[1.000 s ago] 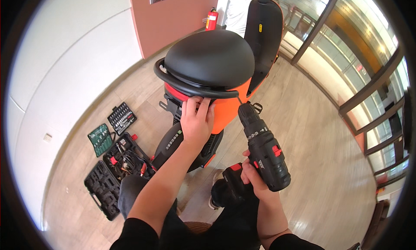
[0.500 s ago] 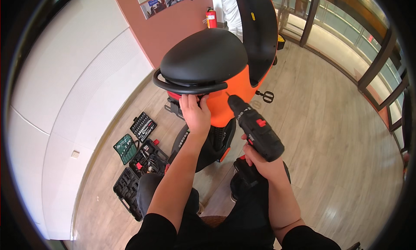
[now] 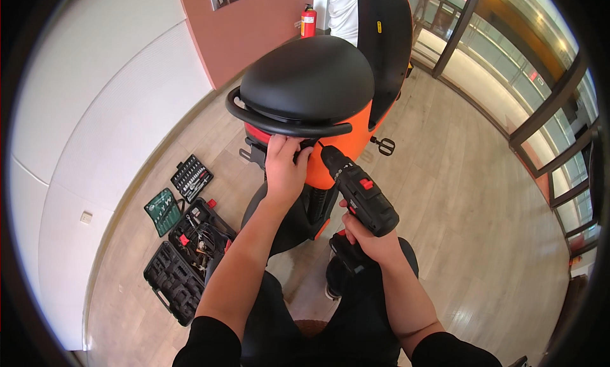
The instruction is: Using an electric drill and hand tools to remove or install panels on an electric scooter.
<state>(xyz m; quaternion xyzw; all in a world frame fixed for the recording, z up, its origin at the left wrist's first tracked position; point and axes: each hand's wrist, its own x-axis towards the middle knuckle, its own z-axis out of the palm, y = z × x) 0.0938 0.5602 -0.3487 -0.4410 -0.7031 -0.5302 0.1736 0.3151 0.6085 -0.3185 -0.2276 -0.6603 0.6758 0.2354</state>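
An orange scooter (image 3: 346, 144) with a black seat (image 3: 308, 78) and a black rear grab rail (image 3: 279, 124) stands in front of me. My left hand (image 3: 284, 167) presses against the scooter's rear just under the rail, fingers curled at the tail. My right hand (image 3: 372, 240) grips a black cordless drill (image 3: 357, 192) with red buttons. Its bit points up-left at the spot beside my left fingers, under the rail.
Open black tool cases (image 3: 184, 259) lie on the wooden floor to my left, with a socket set (image 3: 192, 176) and a green tool tray (image 3: 163, 210). A curved white wall is at left. A red fire extinguisher (image 3: 308, 20) and a person in white stand beyond the scooter. Glass doors are at right.
The drill has moved up and left, its bit now close to my left fingers under the rail. My left hand stays at the scooter's rear. My head has shifted, so the view moved.
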